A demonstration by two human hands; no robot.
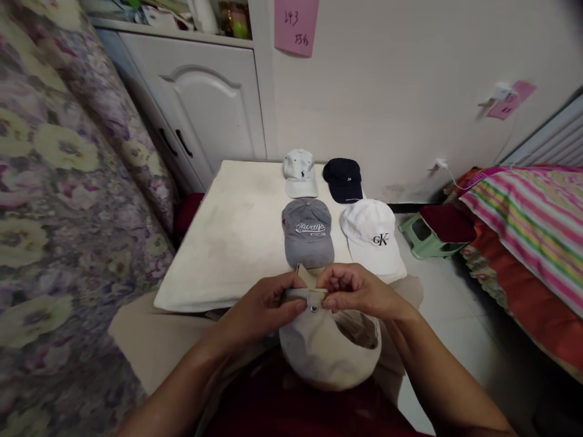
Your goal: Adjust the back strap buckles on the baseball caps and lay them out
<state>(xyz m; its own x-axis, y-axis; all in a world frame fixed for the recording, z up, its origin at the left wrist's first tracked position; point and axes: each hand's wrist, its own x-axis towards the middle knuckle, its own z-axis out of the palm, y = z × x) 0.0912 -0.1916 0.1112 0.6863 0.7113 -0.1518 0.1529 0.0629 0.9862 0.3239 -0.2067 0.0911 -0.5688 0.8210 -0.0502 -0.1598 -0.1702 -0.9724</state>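
Note:
A beige baseball cap [328, 355] rests over my lap, its rear opening facing right. My left hand [273, 303] pinches the cap's strap from the left, thumb below and fingers above. From the right, my right hand [357, 291] grips the same strap with curled fingers, close to a small metal eyelet. Just beyond my hands lie a grey cap [308, 233] with white lettering and a white cap [371, 237] with a black "CK" logo. Farther back are a pale cap [300, 174] with a small blue emblem and a dark navy cap [343, 180].
The caps lie on the right side of a table with a cream cover [232, 230]. A floral curtain [64, 200] hangs at left, beside a white cabinet [204, 91]. To the right stand a green stool [416, 233] and a bed with a striped cover [537, 224].

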